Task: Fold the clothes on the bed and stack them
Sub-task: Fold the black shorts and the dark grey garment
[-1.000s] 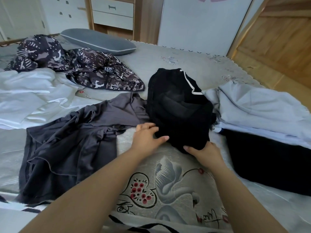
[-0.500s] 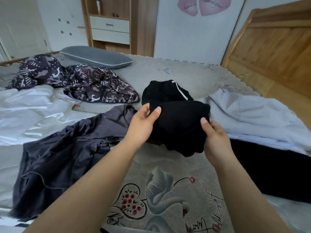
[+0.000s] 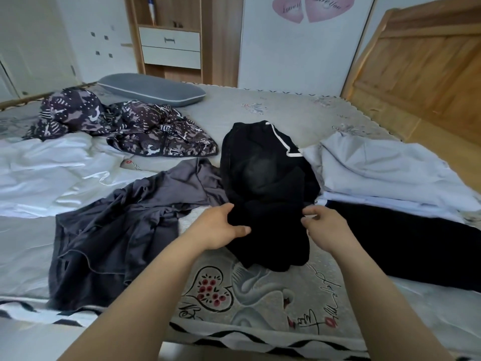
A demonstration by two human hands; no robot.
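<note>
Black garment [image 3: 263, 183], bunched and soft with white piping, lies mid-bed, gripped at its near end by both hands.

Left hand [image 3: 221, 227] and right hand [image 3: 322, 225] pinch the cloth from either side. Beside it sprawl a crumpled grey shirt [image 3: 117, 230], a glossy white sheet [image 3: 46, 173] and a camouflage jacket [image 3: 145, 131]. Pink heart stickers [image 3: 312, 7] carry writing too blurred to read.

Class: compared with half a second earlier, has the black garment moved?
Yes. The black garment, gripped by both hands, has dropped back onto the bed, nearer its swan print.
</note>
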